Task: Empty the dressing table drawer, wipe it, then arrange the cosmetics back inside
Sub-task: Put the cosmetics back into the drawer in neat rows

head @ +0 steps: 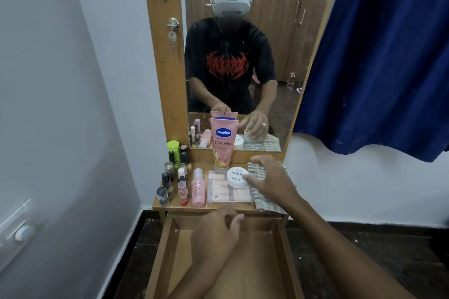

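Note:
The wooden drawer point(165, 245) is pulled out below the dressing table top point(170, 206) and I see nothing inside it. My left hand point(216, 233) hovers over the drawer's back edge, fingers loosely curled, holding nothing. My right hand point(272, 181) rests flat on a striped cloth point(261, 201) at the top's right end, fingers spread, touching a white round jar point(235, 176). The jar sits on a clear flat box point(218, 189). A pink Vaseline tube point(222, 143) stands at the mirror. A pink bottle point(198, 188) and several small bottles point(170, 177) stand to the left.
A mirror point(230, 56) rises behind the table top and reflects me. A white wall lies to the left, with a switch plate point(19, 226). A blue curtain point(376, 56) hangs at the right. Dark floor point(364, 250) surrounds the drawer.

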